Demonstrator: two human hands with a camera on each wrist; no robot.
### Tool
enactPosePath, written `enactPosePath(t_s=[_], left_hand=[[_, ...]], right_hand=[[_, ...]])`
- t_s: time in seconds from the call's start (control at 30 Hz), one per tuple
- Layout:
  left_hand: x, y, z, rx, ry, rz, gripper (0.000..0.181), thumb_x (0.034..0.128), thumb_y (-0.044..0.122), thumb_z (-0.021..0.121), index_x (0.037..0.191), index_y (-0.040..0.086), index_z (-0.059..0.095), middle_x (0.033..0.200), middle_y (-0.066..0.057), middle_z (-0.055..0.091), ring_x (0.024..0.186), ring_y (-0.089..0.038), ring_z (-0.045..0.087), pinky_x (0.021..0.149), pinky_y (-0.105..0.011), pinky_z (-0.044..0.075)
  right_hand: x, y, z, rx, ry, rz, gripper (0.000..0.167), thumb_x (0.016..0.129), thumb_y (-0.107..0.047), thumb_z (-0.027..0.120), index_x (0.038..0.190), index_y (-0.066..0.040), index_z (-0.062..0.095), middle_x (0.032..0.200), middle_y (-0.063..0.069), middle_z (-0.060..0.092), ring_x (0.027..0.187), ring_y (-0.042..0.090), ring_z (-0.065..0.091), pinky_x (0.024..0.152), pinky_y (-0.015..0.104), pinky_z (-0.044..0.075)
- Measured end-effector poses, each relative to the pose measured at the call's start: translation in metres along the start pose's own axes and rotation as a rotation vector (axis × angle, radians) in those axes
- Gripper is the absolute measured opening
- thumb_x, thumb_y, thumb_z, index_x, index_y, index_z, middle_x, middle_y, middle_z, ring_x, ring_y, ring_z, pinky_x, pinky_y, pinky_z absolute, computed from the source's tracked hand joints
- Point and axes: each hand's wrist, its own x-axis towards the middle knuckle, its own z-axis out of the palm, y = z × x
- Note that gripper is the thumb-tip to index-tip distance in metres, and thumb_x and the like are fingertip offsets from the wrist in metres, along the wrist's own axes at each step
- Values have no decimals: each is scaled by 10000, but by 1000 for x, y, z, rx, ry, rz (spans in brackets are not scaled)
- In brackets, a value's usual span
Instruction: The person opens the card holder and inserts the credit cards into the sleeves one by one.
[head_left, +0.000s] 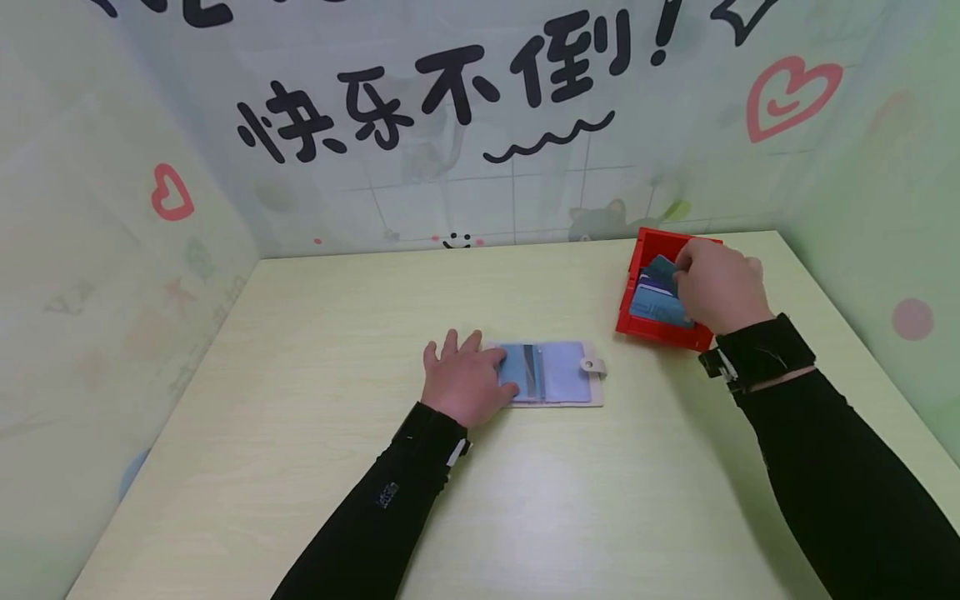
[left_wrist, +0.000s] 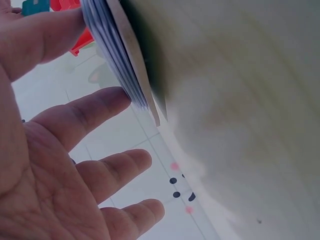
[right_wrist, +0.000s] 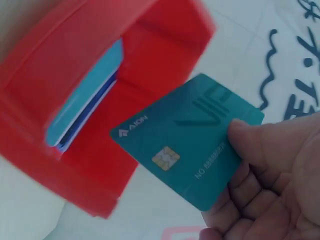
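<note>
An open card holder (head_left: 567, 372) with clear sleeves lies on the table, a blue card showing at its left side. My left hand (head_left: 465, 383) rests on its left edge, thumb and index finger touching the sleeves; in the left wrist view the fingers of the left hand (left_wrist: 65, 145) are spread beside the stacked sleeves (left_wrist: 114, 55). My right hand (head_left: 722, 285) is over the red box (head_left: 660, 331). In the right wrist view the right hand (right_wrist: 275, 175) pinches a teal card (right_wrist: 192, 142) by one edge, beside the red box (right_wrist: 165, 45), where blue cards (right_wrist: 86, 100) stand.
The light wooden table (head_left: 337, 333) runs back to a printed wall sheet (head_left: 450, 192) with black characters and hearts. The red box stands near the table's back right corner. Side panels rise at left and right.
</note>
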Motion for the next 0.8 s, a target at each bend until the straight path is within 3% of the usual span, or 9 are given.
enactPosePath(t_s=[0.17,0.27,0.43,0.63,0.8], left_hand=[[1,-1,0,4,-4,1,539,983,530,661,1459,278,647,1615,-135,490,1519,-467,346,1189,-702,266],[2,-1,1,4,-10,2,546,986,529,659,1467,271,640,1627,-134,477,1528,-468,336,1193,-703,260],[3,0,1,-8,-17,-3,563,986,525,661,1484,266,622,1639,-131,463,1540,-466,323,1198,-700,260],[4,2,2,-16,-10,-10,580,980,533,662,1488,256,617,1637,-130,466,1536,-467,330,1196,-702,272],[4,1,1,-12,-21,-19,597,983,554,647,1502,263,600,1646,-126,455,1546,-462,324,1200,-697,280]], right_hand=[[-25,-21,2,182,84,-5,334,1038,-139,640,1318,33,575,1200,265,654,983,429,611,820,553,603],[-38,-37,10,294,89,-22,381,1042,-161,650,1375,-11,542,1194,217,644,993,378,615,793,459,611],[-49,-49,39,452,1,-61,387,1041,-167,664,1411,-87,580,1158,154,633,992,314,591,717,286,568],[-52,-58,75,559,-168,-10,334,1062,-185,628,1386,-103,649,1224,139,619,1047,297,564,722,253,544],[-53,-64,90,591,-254,16,396,1068,-205,621,1453,-117,620,1293,128,611,1157,290,558,835,274,577]])
